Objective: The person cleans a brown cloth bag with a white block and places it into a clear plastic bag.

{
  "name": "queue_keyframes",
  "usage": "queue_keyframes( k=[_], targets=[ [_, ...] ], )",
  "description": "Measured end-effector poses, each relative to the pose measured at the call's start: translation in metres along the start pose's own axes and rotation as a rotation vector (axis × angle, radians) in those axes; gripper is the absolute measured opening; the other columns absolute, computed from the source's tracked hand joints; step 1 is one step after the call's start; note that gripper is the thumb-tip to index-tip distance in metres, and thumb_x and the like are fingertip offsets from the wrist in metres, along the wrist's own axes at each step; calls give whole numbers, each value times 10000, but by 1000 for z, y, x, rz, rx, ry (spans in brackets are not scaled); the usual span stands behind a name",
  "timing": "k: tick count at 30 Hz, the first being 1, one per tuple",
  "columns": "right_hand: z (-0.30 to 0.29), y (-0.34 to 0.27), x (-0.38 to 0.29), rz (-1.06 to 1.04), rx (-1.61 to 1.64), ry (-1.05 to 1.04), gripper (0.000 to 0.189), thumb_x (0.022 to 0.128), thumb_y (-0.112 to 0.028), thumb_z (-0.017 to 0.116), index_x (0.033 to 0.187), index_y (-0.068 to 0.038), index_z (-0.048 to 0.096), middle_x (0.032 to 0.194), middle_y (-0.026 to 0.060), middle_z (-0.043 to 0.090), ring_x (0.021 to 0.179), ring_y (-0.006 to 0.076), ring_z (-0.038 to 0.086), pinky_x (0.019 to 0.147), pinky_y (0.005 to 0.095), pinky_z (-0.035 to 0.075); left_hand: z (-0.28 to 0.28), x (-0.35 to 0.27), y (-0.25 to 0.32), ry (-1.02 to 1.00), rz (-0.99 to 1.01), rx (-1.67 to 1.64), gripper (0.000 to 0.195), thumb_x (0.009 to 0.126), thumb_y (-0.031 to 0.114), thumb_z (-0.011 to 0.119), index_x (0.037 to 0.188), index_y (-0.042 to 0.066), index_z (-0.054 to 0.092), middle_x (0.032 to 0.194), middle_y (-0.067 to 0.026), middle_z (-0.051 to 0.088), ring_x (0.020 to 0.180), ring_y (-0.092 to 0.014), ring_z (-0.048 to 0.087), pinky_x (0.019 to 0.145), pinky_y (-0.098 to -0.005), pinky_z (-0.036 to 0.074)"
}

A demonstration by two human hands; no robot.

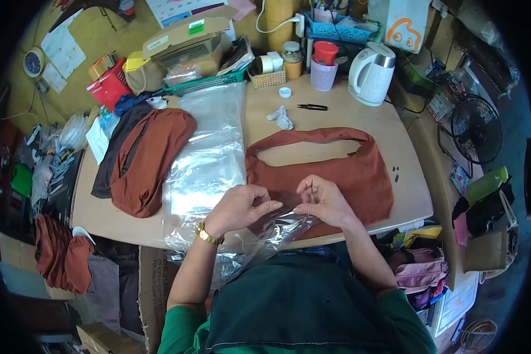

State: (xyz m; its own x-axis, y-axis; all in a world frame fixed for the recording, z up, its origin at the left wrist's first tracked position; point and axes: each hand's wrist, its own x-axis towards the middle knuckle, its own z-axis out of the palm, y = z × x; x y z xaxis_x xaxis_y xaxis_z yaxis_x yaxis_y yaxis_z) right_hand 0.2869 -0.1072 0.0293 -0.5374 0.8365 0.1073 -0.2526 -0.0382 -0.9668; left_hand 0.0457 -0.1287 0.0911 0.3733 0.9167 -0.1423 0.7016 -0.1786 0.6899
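Note:
Between my two hands is a clear plastic bag [283,228], its edge pinched by the thumb and fingers of my left hand [243,208] and of my right hand [325,203]. The bag hangs down over the table's front edge toward my lap. Beneath my hands a rust-brown fabric shoulder bag [354,181] lies flat, its strap looping away from me. Left of it rests a stack of clear plastic bags [210,155]. Farther left, a second rust-brown fabric bag [152,163] lies partly over a dark fabric bag [104,177].
Black thread snips [312,107], a crumpled white scrap [282,118] and a white lid [285,92] lie beyond the shoulder bag. At the back stand a white electric kettle [371,73], a lilac cup [323,75] and a loaded green basket [208,84]. A black fan [475,128] is at right.

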Motion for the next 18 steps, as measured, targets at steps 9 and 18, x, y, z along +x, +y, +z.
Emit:
queue_keyframes(
  k=[9,18],
  targets=[
    [-25,25,1,107,-133,195,117,916,-90,698,937,-8,618,812,28,656,730,62,590,641,227,483,19,4,-10,272,120,-281,175,858,173,770,819,22,690,652,-12,617,565,-62,527,551,-248,439],
    [-1,32,17,-104,50,500,109,973,-89,617,894,-14,609,716,-38,589,575,18,500,512,168,392,33,12,-6,433,102,163,216,940,189,653,790,34,673,645,-77,622,600,-186,612,573,-317,467]
  ],
)
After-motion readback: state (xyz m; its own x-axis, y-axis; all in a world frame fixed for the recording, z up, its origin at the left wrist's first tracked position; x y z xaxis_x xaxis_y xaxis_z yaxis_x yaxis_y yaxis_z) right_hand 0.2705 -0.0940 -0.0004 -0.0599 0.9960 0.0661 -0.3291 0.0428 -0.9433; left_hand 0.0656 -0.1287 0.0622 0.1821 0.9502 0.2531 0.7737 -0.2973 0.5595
